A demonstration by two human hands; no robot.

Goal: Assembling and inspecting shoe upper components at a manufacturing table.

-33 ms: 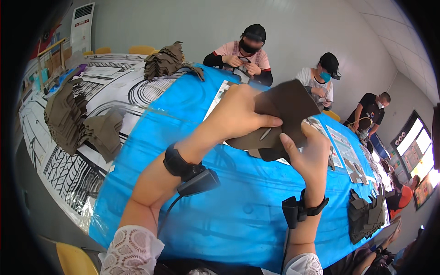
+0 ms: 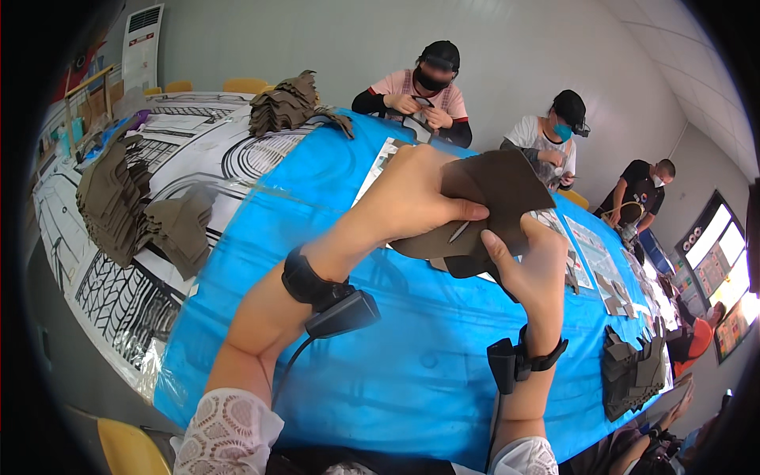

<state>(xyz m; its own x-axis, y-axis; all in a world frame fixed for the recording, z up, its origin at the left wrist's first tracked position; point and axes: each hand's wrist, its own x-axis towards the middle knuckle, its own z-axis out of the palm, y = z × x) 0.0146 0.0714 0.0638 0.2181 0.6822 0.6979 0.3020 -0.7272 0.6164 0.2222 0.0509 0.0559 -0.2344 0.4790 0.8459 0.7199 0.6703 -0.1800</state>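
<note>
Above the blue-covered table, both my hands grip a flat dark brown fabric piece (image 2: 503, 180) with angled edges. My left hand (image 2: 423, 186) holds it from the left, thumb pressed on its face and fingers hidden behind. At the lower right, my right hand (image 2: 534, 257) pinches it, its thumb on the near side and its other fingers mostly out of sight. A small pale pointed slit or mark (image 2: 459, 230) shows just below my left thumb. The piece looks folded or layered; I cannot tell how many layers there are.
Stacks of brown pieces lie at the left (image 2: 115, 202), at the back (image 2: 285, 107) and at the right (image 2: 633, 372). Printed sheets (image 2: 571, 237) lie on the blue cover (image 2: 396, 372). Co-workers (image 2: 427, 95) work across the table. A yellow chair (image 2: 131, 447) stands at lower left.
The brown piece's upper part has tipped slightly down, and its lower edge shows more beside my right thumb. The co-worker in white has shifted their hands a little.
</note>
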